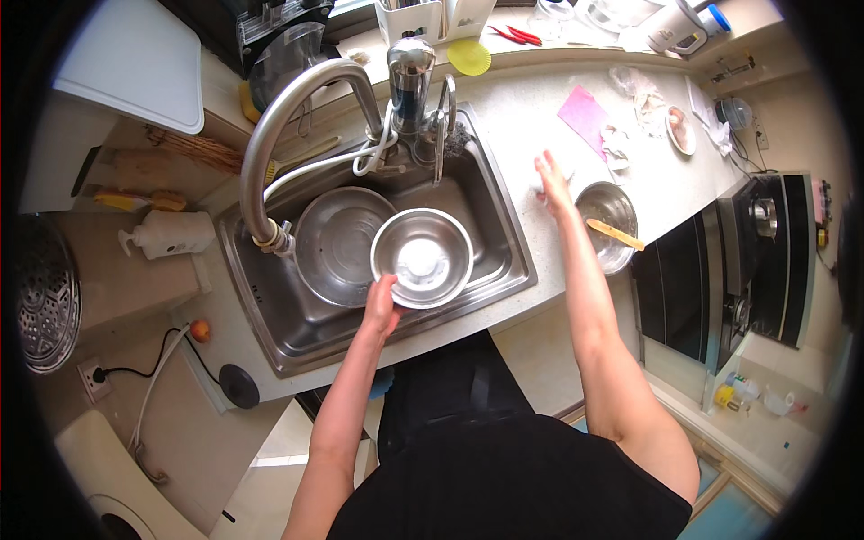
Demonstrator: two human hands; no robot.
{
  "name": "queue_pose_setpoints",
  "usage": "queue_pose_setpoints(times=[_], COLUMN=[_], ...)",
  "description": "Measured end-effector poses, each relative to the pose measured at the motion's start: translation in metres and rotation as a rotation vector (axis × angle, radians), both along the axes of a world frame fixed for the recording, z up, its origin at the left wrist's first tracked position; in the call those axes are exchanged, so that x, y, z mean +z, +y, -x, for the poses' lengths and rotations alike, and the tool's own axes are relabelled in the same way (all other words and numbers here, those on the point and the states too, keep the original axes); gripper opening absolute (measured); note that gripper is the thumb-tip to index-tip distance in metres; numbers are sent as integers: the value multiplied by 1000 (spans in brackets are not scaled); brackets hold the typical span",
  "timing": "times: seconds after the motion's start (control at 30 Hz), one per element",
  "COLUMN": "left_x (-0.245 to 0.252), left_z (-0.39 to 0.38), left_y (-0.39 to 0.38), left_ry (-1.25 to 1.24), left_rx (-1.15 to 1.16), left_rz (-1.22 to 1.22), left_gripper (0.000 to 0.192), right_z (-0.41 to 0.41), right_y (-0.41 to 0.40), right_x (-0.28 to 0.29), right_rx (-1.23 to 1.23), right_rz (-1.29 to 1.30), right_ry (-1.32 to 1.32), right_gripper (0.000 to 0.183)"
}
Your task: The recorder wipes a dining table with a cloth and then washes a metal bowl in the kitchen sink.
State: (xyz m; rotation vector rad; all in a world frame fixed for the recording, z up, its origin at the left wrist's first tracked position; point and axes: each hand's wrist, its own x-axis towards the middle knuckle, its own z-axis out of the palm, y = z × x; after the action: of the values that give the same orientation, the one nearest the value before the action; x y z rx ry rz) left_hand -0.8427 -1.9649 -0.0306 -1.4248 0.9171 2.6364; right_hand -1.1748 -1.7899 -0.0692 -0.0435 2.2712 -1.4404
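My left hand grips the rim of a shiny metal bowl over the stainless steel sink. A larger metal basin lies in the sink, partly behind that bowl. My right hand is over the counter right of the sink, fingers extended, beside a whitish or clear item whose kind I cannot tell. Close to my right forearm, a second metal bowl stands on the counter, with a light wooden stick or handle lying across it.
A curved metal faucet arches over the sink's left side. On the counter are a pink cloth or sheet, crumpled white paper and a small dish with food. Red chilies lie on the sill. A pump bottle is at left.
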Motion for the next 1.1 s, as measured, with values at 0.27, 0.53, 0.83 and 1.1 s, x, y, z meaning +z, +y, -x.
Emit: queue_pose_setpoints(times=[0.27, 0.53, 0.83, 1.1], left_x=[-10, 10, 0, -3], left_z=[15, 15, -9, -32], left_y=[23, 27, 16, 18], left_ry=[33, 34, -27, 36], left_rx=[20, 65, 78, 119], left_rz=[206, 511, 583, 554], left_gripper=[47, 66, 67, 61], right_z=[-89, -177, -212, -232], right_y=[-27, -93, -123, -130], right_x=[44, 2, 10, 23], right_rx=[463, 902, 710, 798], right_rz=[20, 41, -21, 114], right_ry=[37, 440, 592, 606], right_gripper=[34, 18, 21, 20])
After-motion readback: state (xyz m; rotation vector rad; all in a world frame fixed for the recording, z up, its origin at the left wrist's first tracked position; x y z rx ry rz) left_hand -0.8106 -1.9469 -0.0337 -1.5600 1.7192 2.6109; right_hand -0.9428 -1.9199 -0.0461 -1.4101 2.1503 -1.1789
